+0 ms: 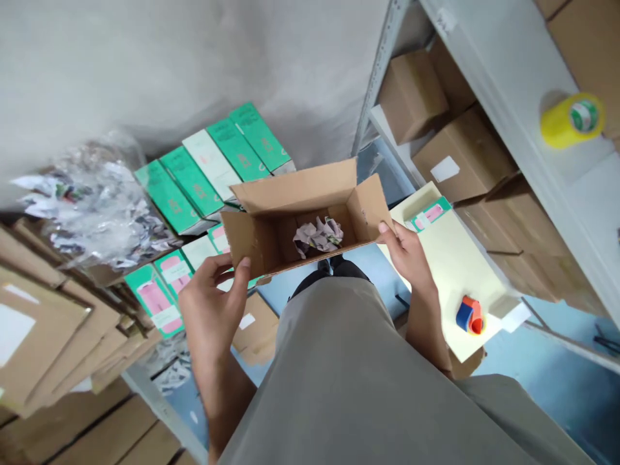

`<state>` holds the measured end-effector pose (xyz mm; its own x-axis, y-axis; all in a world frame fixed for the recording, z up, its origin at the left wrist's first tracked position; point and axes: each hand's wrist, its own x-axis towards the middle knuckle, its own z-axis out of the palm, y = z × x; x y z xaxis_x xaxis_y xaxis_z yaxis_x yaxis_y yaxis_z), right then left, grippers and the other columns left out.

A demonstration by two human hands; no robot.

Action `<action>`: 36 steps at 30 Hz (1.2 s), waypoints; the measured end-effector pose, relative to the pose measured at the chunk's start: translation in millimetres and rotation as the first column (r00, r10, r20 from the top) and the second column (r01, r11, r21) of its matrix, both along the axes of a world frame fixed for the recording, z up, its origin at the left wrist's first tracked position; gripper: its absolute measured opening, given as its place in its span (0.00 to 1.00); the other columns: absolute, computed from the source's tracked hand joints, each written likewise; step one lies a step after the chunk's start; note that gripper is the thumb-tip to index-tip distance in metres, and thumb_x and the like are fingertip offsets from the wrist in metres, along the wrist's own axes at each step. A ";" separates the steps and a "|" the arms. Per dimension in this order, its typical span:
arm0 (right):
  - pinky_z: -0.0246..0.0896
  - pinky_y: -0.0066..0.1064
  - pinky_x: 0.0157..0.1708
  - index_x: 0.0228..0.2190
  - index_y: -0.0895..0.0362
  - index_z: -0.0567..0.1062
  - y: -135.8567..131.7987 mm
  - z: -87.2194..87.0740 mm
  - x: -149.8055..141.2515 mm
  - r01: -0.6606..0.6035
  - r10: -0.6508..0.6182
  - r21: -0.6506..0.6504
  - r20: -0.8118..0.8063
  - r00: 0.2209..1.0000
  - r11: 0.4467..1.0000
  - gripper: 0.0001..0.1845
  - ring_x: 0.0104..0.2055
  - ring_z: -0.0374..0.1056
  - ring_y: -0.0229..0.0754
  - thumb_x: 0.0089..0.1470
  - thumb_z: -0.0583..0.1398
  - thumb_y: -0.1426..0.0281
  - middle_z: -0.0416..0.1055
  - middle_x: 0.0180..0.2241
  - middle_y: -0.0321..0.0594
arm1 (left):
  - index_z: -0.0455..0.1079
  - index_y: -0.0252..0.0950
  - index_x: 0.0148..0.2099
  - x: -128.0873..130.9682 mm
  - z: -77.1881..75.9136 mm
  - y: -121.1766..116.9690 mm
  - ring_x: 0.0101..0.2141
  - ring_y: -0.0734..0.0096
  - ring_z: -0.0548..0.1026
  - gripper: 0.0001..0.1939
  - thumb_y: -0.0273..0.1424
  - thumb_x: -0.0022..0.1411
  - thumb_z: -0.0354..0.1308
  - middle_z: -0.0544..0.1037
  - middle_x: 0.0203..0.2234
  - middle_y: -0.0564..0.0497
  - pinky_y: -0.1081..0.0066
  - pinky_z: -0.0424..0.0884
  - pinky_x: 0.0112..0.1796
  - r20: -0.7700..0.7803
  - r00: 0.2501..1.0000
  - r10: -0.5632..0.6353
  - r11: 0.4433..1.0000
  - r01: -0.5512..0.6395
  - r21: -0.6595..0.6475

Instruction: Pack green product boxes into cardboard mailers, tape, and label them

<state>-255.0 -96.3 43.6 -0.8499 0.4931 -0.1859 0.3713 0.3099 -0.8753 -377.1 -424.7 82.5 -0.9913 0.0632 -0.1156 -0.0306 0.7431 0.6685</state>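
Note:
An open cardboard box (306, 194) is held up in front of my body, its flaps standing out. Inside it lies a crumpled piece of printed paper (318, 236). My left hand (213, 294) pinches the box's left end flap between thumb and fingers. At the other end, my right hand (407, 252) grips the right flap, thumb on top. The fingers under the box are partly hidden.
Green and white boxes (196, 187) stand left beside a heap of crumpled paper and plastic (101, 206). Flattened cartons (43, 323) lean below. Right, a pale table (436, 258) bears a tape dispenser (469, 316) and green box (430, 214); yellow tape (571, 121) sits on a shelf.

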 end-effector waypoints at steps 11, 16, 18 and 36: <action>0.83 0.43 0.49 0.34 0.51 0.78 -31.2 17.3 201.1 0.677 -0.676 -0.021 0.037 0.736 0.736 0.29 0.41 0.77 0.47 0.69 0.66 0.38 0.74 0.32 0.36 | 0.79 0.41 0.45 4.3 -37.9 128.6 0.37 0.61 0.87 0.14 0.46 0.73 0.66 0.88 0.40 0.49 0.66 0.81 0.42 -0.105 0.707 -0.700 0.691 0.707 0.150; 0.84 0.43 0.51 0.42 0.50 0.83 -46.8 -5.0 258.2 0.816 -0.820 -0.144 0.048 0.571 0.560 0.28 0.47 0.77 0.47 0.64 0.69 0.39 0.79 0.39 0.37 | 0.79 0.41 0.46 34.5 -76.3 195.4 0.41 0.57 0.89 0.14 0.47 0.74 0.65 0.89 0.38 0.49 0.64 0.80 0.45 -0.036 0.484 -0.874 0.468 0.860 0.202; 0.83 0.44 0.54 0.43 0.51 0.84 -43.5 -20.2 274.8 0.850 -0.857 -0.179 0.057 0.512 0.496 0.28 0.49 0.77 0.47 0.62 0.70 0.39 0.79 0.39 0.37 | 0.79 0.41 0.46 49.1 -94.9 216.7 0.41 0.56 0.89 0.14 0.46 0.74 0.65 0.89 0.39 0.49 0.64 0.81 0.45 -0.007 0.434 -0.901 0.420 0.877 0.234; 0.79 0.43 0.52 0.47 0.56 0.82 120.4 -162.8 372.2 0.839 -0.864 -0.261 0.036 0.502 0.477 0.27 0.46 0.76 0.48 0.58 0.64 0.47 0.84 0.43 0.45 | 0.77 0.41 0.45 173.2 -199.2 437.3 0.47 0.50 0.89 0.06 0.37 0.72 0.66 0.90 0.47 0.43 0.58 0.79 0.54 0.168 0.509 -0.844 0.512 0.858 -0.029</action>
